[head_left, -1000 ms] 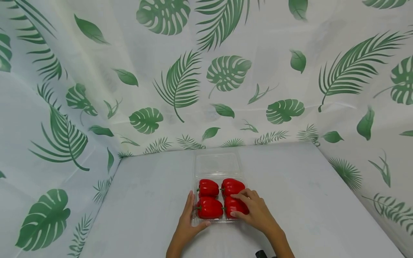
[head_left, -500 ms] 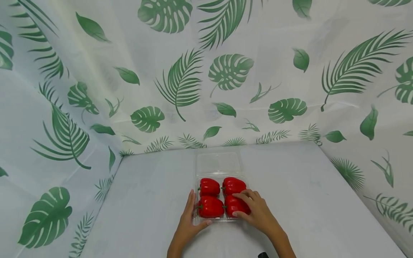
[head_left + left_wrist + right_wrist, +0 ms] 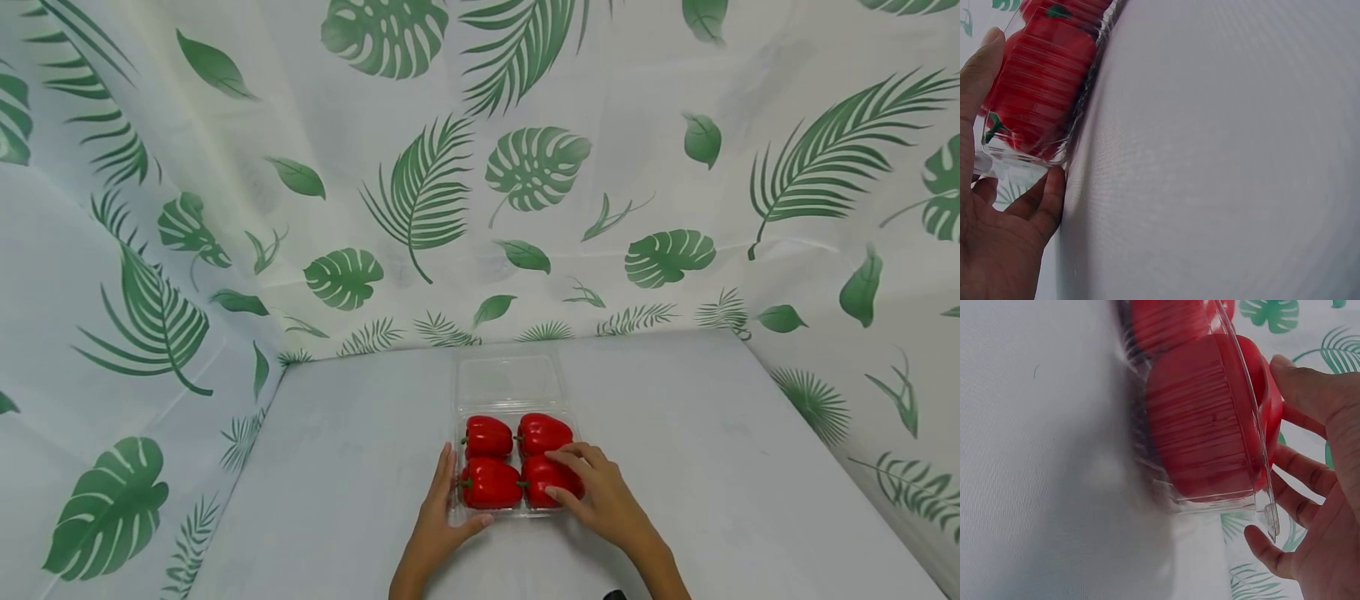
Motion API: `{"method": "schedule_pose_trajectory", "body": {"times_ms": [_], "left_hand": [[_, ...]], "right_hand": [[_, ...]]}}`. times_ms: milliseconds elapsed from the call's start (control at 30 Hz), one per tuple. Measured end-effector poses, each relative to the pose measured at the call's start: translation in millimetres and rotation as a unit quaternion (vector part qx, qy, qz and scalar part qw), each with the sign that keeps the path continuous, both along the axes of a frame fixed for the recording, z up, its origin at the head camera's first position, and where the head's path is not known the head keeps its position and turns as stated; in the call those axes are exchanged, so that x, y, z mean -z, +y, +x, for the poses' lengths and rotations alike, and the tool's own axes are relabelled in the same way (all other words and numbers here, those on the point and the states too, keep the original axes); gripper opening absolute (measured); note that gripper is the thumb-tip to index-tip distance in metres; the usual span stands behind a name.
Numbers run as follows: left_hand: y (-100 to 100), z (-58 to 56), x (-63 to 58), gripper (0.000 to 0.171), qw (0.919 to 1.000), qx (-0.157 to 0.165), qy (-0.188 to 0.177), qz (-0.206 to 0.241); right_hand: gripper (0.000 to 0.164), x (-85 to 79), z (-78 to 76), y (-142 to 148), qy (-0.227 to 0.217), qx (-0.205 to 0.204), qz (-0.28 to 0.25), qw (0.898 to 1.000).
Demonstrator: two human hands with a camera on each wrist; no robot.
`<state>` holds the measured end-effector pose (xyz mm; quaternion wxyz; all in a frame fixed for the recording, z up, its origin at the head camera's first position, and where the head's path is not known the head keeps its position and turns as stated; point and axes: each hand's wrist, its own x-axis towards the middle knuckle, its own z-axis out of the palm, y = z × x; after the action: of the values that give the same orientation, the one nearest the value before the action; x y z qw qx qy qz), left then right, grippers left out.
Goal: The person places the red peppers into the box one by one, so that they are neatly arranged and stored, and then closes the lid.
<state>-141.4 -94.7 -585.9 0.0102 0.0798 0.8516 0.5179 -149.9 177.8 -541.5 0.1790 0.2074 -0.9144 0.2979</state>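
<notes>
Several red bell peppers sit in two rows in a clear plastic clamshell container (image 3: 514, 513), its lid (image 3: 507, 379) laid back behind it. My left hand (image 3: 437, 525) lies along the container's left side, fingers straight and thumb at the front edge. In the left wrist view its thumb (image 3: 985, 65) rests by the rim and its fingertips (image 3: 1055, 181) touch the lower corner. The front right bell pepper (image 3: 542, 483) is gripped between the thumb and fingers of my right hand (image 3: 606, 500). It sits inside the container wall in the right wrist view, some fingers partly hidden behind it.
The container stands on a white table (image 3: 360, 433). Behind and beside it rise white cloth walls (image 3: 420, 317) printed with green leaves. A small black object (image 3: 615, 595) shows at the bottom edge near my right forearm.
My right thumb and fingers have shifted slightly to the right on the front right bell pepper. The left hand and the container stay in place; the head view has shifted a little.
</notes>
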Motion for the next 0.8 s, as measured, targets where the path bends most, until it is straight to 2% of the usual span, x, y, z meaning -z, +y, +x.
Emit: {"method": "schedule_pose_trajectory", "body": {"times_ms": [367, 800], "left_hand": [[0.1, -0.9, 0.9, 0.106, 1.0000, 0.003, 0.007, 0.002], [0.1, -1.5, 2.2, 0.107, 0.9999, -0.003, 0.012, -0.005]], "right_hand": [[0.038, 0.6, 2.1, 0.4, 0.016, 0.022, -0.021, 0.999], [0.035, 2.9, -1.9, 3.4, 0.009, 0.006, -0.038, 0.999]]}}
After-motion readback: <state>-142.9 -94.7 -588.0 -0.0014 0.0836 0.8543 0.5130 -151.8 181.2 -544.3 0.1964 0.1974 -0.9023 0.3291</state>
